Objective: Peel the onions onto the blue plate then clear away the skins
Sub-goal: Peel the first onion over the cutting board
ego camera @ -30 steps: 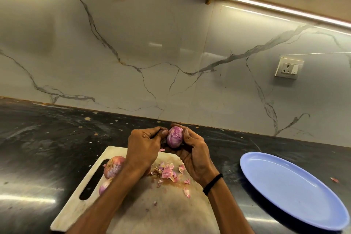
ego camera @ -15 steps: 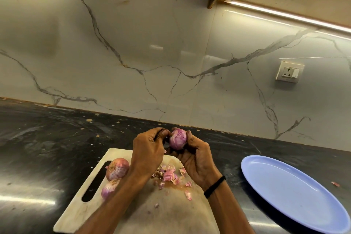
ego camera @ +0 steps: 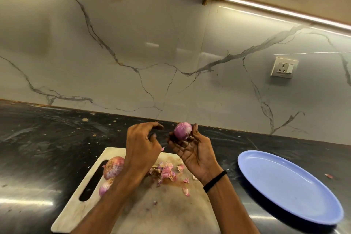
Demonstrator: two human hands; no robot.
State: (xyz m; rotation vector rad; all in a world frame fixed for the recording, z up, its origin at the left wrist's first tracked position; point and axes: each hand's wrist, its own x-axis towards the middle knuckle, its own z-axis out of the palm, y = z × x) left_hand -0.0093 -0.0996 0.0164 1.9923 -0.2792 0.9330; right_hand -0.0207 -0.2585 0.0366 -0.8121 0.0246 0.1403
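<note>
My right hand (ego camera: 191, 150) holds a peeled purple onion (ego camera: 182, 131) at its fingertips, palm up, above the far edge of the cutting board (ego camera: 171, 213). A short gap left of it, my left hand (ego camera: 141, 146) hovers with loosely curled fingers, and I see nothing in it. Two unpeeled onions lie at the board's left, one (ego camera: 113, 167) behind the other (ego camera: 105, 188), both partly hidden by my left forearm. Pink onion skins (ego camera: 167, 172) are scattered across the board's middle. The blue plate (ego camera: 288, 186) lies bare on the counter to the right.
The black counter (ego camera: 47, 148) runs left and behind the board, up to a marble backsplash. A wall socket (ego camera: 284, 67) sits on the wall above the plate. One skin scrap (ego camera: 329, 176) lies on the counter right of the plate.
My left hand has come off the onion and drawn back to the left. My right hand has turned palm up, with the onion now held at its fingertips.
</note>
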